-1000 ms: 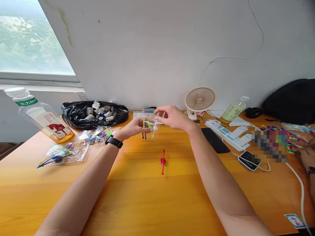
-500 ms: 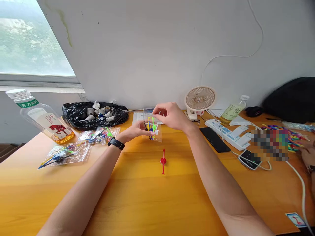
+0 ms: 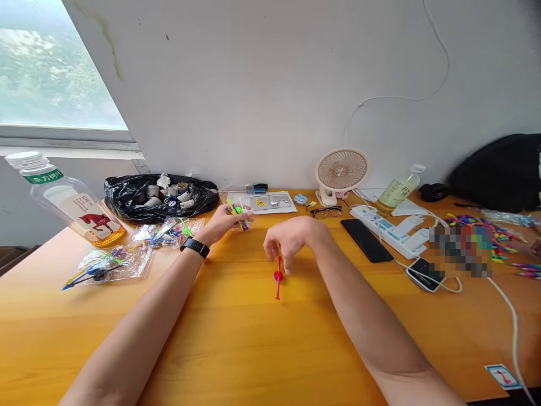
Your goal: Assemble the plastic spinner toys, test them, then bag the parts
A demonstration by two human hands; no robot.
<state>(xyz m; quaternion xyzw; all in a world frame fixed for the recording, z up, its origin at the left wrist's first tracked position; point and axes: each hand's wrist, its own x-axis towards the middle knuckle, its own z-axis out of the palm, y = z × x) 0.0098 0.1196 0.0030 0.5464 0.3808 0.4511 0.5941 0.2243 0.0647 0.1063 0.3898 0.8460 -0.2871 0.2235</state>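
Note:
My left hand [image 3: 220,223] is closed on a small clear plastic bag of coloured arrow spinners [image 3: 240,215], yellow, green and blue, held toward the back of the table. A red arrow spinner [image 3: 278,277] on a round base lies flat on the wooden table, its arrowhead pointing away from me. Just above its far end hovers my right hand [image 3: 291,239], fingers bent downward and apart, with nothing visible in them. Whether a fingertip touches the arrow I cannot tell. Two more clear bags of arrow spinners, a nearer one [image 3: 110,268] and a farther one [image 3: 167,232], lie left of my left wrist.
A bottle [image 3: 76,203] and a black plastic bag of grey pieces [image 3: 160,197] stand at the left. Along the back are a printed card [image 3: 270,204], glasses [image 3: 327,212] and a fan [image 3: 341,175]. A phone [image 3: 366,240], power strip [image 3: 386,230] and coloured parts [image 3: 505,237] occupy the right.
My right hand has left the bag and come down toward me, over the red spinner. My left hand has moved left with the bag, uncovering the card behind.

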